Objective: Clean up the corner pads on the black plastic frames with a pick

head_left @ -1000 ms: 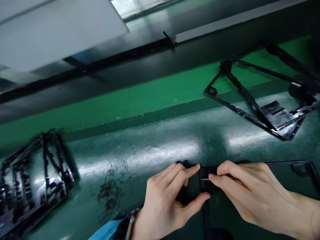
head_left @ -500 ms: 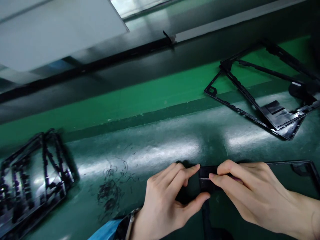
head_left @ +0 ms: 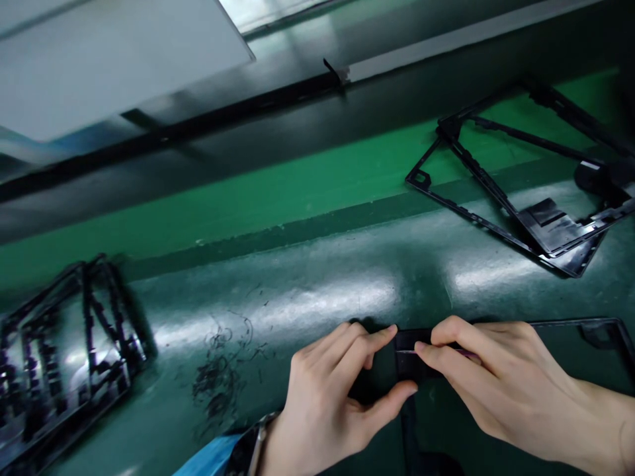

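Observation:
A black plastic frame (head_left: 405,340) lies flat on the green surface at the lower right. My left hand (head_left: 337,390) holds its left corner, index fingertip at the outer edge and thumb by the inner side. My right hand (head_left: 501,383) pinches a slim tool with a purplish handle (head_left: 469,356) between thumb and forefinger. The tool's thin, shiny tip (head_left: 405,352) points left across the frame's corner. Whether it touches the plastic I cannot tell. The fingers cover part of the frame's top bar.
Several black frames (head_left: 89,330) stand stacked at the left. More black frames (head_left: 496,192) lie overlapped at the upper right. Dark thin shavings (head_left: 221,377) are scattered left of my hands. A raised bright green strip (head_left: 278,205) and a dark rail (head_left: 238,109) run along the back.
The tool's tip has shifted very slightly upward over the corner. Both hands and the frame stay practically where they were.

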Action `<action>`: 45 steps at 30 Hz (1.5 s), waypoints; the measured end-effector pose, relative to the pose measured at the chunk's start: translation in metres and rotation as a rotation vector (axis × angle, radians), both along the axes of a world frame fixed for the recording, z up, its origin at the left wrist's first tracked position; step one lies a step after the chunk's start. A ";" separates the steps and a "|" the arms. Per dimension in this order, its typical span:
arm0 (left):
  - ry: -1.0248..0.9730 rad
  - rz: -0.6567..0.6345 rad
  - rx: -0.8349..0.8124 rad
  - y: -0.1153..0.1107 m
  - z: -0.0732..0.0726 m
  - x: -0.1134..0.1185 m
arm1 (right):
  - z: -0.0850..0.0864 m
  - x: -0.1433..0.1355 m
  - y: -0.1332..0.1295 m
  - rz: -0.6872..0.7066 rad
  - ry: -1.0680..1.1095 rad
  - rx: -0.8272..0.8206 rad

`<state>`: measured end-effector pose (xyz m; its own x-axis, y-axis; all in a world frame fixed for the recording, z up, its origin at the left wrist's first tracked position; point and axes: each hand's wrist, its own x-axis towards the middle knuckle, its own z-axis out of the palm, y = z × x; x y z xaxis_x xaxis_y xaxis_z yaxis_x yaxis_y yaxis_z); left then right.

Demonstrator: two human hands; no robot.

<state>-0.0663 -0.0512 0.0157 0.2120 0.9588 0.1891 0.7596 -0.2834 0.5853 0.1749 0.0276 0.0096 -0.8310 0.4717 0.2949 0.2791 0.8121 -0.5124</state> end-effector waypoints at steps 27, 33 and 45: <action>0.005 -0.002 0.007 0.001 0.000 -0.001 | -0.003 0.001 -0.002 0.012 -0.009 -0.006; 0.002 -0.001 -0.001 -0.001 0.000 -0.001 | -0.001 0.000 -0.001 0.010 -0.010 -0.005; 0.011 -0.003 -0.006 -0.001 0.000 -0.001 | -0.001 -0.001 0.000 -0.006 0.010 -0.008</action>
<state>-0.0674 -0.0520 0.0161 0.2167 0.9592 0.1814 0.7653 -0.2823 0.5785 0.1740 0.0275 0.0089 -0.8253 0.4787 0.2995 0.2783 0.8064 -0.5218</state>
